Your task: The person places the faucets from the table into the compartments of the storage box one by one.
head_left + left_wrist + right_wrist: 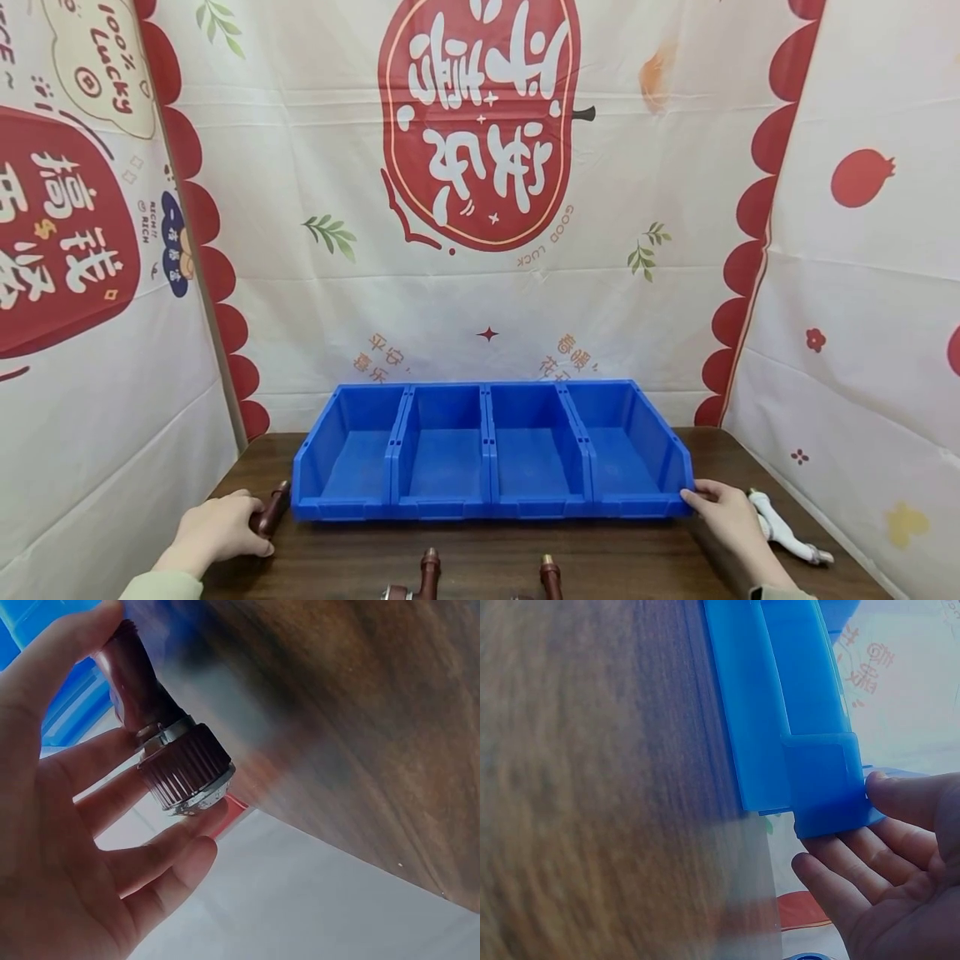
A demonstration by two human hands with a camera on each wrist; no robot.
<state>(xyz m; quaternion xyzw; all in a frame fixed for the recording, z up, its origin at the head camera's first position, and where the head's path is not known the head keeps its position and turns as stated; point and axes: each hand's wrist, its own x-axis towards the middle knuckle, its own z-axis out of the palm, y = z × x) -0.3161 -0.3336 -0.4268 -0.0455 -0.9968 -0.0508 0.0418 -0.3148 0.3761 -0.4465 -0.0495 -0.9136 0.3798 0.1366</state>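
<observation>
My left hand (pixel 213 529) holds a dark brown shower head (pixel 277 502) beside the left end of a row of blue bins (pixel 441 508). In the left wrist view, the thumb lies at the threaded end of this shower head (pixel 184 761), with fingers behind its ribbed collar and shiny domed face. At the row's front right corner, my right hand (pixel 727 517) pinches the blue bin wall. The right wrist view has the thumb on one side of the blue corner (pixel 825 784) and fingers under the other.
A white shower head (pixel 783 529) lies right of my right hand. Two more brown pieces, one on the left (pixel 430 575) and one on the right (pixel 551 575), stick up at the front edge of view. Printed cloth (pixel 480 300) hangs behind the wooden table (pixel 337 558).
</observation>
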